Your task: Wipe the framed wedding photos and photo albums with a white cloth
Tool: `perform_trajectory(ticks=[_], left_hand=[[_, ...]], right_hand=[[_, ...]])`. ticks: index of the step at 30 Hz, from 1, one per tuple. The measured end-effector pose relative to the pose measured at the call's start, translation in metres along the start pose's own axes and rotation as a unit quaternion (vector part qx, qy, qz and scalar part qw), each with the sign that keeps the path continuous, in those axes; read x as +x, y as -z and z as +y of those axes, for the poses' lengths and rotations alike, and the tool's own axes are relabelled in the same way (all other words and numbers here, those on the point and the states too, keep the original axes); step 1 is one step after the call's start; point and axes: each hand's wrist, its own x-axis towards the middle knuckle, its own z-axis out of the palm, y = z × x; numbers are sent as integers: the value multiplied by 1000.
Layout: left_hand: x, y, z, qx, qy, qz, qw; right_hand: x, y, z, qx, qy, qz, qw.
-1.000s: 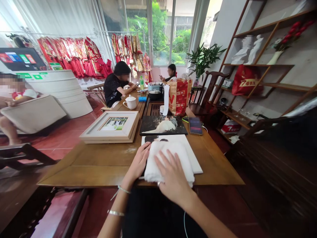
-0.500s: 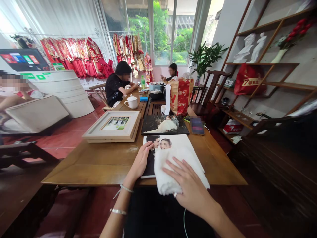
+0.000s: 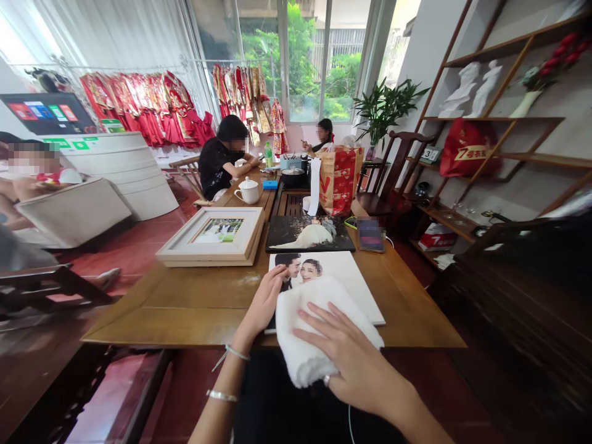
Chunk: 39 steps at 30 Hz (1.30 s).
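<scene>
We had our right hand (image 3: 351,357) on a folded, fluffy white cloth towel (image 3: 319,291), its fingers spread apart across the top; the end of the thumb was hidden at the towel's near edge, so we could not tell whether they clamped it. Beneath those fingers, the towel covered the lower part of a flat rectangular white panel (image 3: 349,271) printed with two people, and it overhung the near edge of the brown wooden worktop (image 3: 161,314).

Our left hand (image 3: 266,302) was at the panel's left side, its fingers close together, their tips over the printed dark suit; we could not tell whether they gripped the edge.

Just beyond the fingertips of both hands lay a dark rectangular panel (image 3: 319,234) showing a white gown. To the left of our left fingers sat two stacked pale wooden picture frames (image 3: 194,248), and farther ahead stood a lidded white ceramic mug (image 3: 248,192). Ahead and to the right of our right fingers lay a dark rectangular phone (image 3: 371,237), with a red-and-brown paper bag (image 3: 341,182) standing farther off.
</scene>
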Motion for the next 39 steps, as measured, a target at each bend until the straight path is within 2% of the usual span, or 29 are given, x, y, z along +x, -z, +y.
perform_trajectory(ticks=[3,5,9,13,17,22,27,32,39], left_hand=[[-2,0,-4,33,-46,-10,998],[-3,1,-6,54,-53,-17,997],[-4,3,-6,67,-55,-22,996],[-5,4,-5,67,-54,-21,996],[-5,5,-5,62,-57,-21,996],[-3,4,-5,69,-59,-20,996],[-2,2,-5,79,-52,-4,995],[-2,2,-6,74,-57,-17,995],[-3,3,-9,57,-52,-26,997]], right_hand=[[-18,8,10,-25,-75,5,997],[-25,12,23,-52,-114,22,992],[-18,22,51,-98,-175,53,978],[20,35,69,-83,-171,67,979],[74,44,74,-38,-119,69,990],[134,43,64,-23,-63,26,997],[166,31,47,-28,-27,18,999],[161,24,56,-44,-38,36,998],[110,35,115,-72,-130,98,984]])
